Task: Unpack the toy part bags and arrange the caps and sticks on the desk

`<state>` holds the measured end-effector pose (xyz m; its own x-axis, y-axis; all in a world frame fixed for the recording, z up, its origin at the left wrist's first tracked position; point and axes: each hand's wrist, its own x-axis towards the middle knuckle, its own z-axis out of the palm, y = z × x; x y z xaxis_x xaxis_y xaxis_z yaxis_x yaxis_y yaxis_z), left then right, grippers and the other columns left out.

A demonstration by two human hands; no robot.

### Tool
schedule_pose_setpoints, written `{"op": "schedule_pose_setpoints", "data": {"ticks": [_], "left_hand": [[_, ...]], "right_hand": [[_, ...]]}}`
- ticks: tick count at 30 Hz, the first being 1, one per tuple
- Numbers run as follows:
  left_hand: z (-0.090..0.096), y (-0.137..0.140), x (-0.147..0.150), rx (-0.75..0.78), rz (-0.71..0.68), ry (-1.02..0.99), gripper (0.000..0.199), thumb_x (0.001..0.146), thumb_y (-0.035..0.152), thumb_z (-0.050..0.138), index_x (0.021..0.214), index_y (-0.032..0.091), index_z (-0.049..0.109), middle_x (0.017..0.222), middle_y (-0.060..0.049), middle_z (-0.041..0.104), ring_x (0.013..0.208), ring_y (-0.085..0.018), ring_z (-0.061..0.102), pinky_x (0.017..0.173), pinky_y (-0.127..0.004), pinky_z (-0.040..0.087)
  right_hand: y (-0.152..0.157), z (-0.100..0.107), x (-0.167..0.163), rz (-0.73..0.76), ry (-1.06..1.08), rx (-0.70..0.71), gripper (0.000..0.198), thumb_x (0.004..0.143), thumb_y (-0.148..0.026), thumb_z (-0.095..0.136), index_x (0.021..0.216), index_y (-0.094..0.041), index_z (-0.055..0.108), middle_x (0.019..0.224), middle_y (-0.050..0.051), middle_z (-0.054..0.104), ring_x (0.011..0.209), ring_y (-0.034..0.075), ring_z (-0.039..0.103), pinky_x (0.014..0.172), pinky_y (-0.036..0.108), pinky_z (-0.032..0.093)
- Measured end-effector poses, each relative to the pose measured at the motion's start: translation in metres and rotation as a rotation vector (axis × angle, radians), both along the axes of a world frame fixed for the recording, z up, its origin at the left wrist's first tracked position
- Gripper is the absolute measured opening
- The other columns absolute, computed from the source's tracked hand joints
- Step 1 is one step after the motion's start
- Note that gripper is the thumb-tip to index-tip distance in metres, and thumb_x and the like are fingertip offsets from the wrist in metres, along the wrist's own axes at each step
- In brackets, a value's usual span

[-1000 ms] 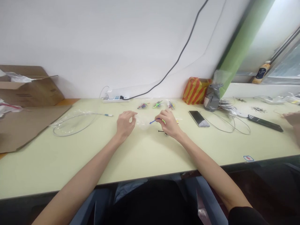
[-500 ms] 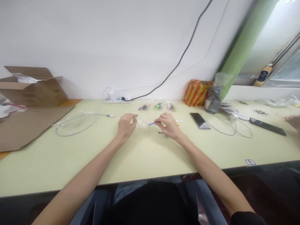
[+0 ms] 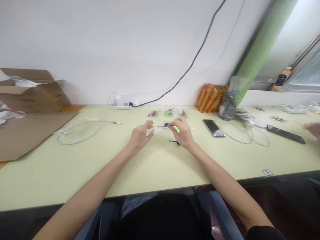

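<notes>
My right hand (image 3: 183, 134) pinches a thin blue plastic piece (image 3: 160, 126) that points left, with a round blue part (image 3: 166, 125) beside its fingertips. Bits of bright green show at those fingers. Opposite it, my left hand (image 3: 141, 136) has its thumb and fingers curled at a small clear plastic bag (image 3: 156, 130), whose edges are hard to make out. The tip of the blue piece is at the bag; whether it is inside I cannot tell. Below my right hand lies a small black piece (image 3: 173, 141), partly covered by it.
Behind my hands lie three clear bags of coloured parts (image 3: 169, 112). A phone (image 3: 213, 128), a grey bag (image 3: 227, 106) and a striped bag (image 3: 209, 97) are to the right. A coiled cable (image 3: 80, 141) and a cardboard box (image 3: 37, 96) are left. Another person's hand (image 3: 312, 128) shows far right.
My left hand has moved right, nearer my right hand, its fingers curling upward. The blue piece has risen slightly toward the clear bag, and its round blue part now shows.
</notes>
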<state>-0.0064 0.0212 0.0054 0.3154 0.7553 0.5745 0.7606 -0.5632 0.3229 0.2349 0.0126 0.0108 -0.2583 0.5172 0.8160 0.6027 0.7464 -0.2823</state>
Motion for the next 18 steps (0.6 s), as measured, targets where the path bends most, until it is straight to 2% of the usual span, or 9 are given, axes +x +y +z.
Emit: {"op": "schedule_pose_setpoints", "data": {"ticks": [3, 6, 11, 15, 18], "left_hand": [[-0.001, -0.001, 0.000, 0.008, -0.039, 0.106, 0.047, 0.090, 0.024, 0.063, 0.136, 0.028, 0.054, 0.108, 0.000, 0.077, 0.089, -0.022, 0.073, 0.079, -0.031, 0.052], [-0.004, -0.001, 0.003, 0.068, -0.078, 0.163, 0.041, 0.091, 0.027, 0.065, 0.132, 0.027, 0.060, 0.107, -0.001, 0.077, 0.087, -0.023, 0.073, 0.078, -0.032, 0.051], [-0.006, -0.002, 0.007, 0.140, -0.167, 0.162, 0.031, 0.099, 0.030, 0.057, 0.129, 0.023, 0.063, 0.108, -0.007, 0.076, 0.095, -0.024, 0.073, 0.084, -0.036, 0.051], [-0.005, -0.003, 0.008, 0.145, -0.234, 0.119, 0.033, 0.100, 0.026, 0.053, 0.133, 0.023, 0.059, 0.114, -0.007, 0.075, 0.101, -0.023, 0.071, 0.088, -0.036, 0.051], [-0.005, -0.004, 0.009, 0.142, -0.219, 0.082, 0.036, 0.101, 0.024, 0.052, 0.136, 0.024, 0.057, 0.115, -0.006, 0.073, 0.099, -0.022, 0.070, 0.086, -0.035, 0.052]], "right_hand": [[0.001, -0.001, 0.000, 0.094, -0.045, -0.020, 0.022, 0.100, -0.014, 0.053, 0.097, -0.024, 0.072, 0.091, 0.007, 0.073, 0.098, 0.024, 0.061, 0.090, 0.041, 0.048], [0.001, -0.003, -0.001, 0.197, -0.166, -0.045, 0.038, 0.093, -0.001, 0.047, 0.104, -0.025, 0.074, 0.097, 0.005, 0.077, 0.108, 0.025, 0.063, 0.095, 0.044, 0.046], [-0.004, -0.004, -0.006, 0.246, -0.315, -0.078, 0.059, 0.081, 0.009, 0.043, 0.117, -0.028, 0.073, 0.116, 0.003, 0.077, 0.128, 0.025, 0.056, 0.105, 0.049, 0.041], [-0.007, -0.004, -0.012, 0.188, -0.373, -0.071, 0.055, 0.086, 0.007, 0.044, 0.119, -0.027, 0.072, 0.125, 0.004, 0.073, 0.131, 0.026, 0.053, 0.105, 0.048, 0.040], [-0.008, -0.003, -0.014, 0.075, -0.376, -0.066, 0.046, 0.092, 0.003, 0.045, 0.118, -0.023, 0.071, 0.119, 0.008, 0.074, 0.124, 0.028, 0.055, 0.101, 0.047, 0.040]]}}
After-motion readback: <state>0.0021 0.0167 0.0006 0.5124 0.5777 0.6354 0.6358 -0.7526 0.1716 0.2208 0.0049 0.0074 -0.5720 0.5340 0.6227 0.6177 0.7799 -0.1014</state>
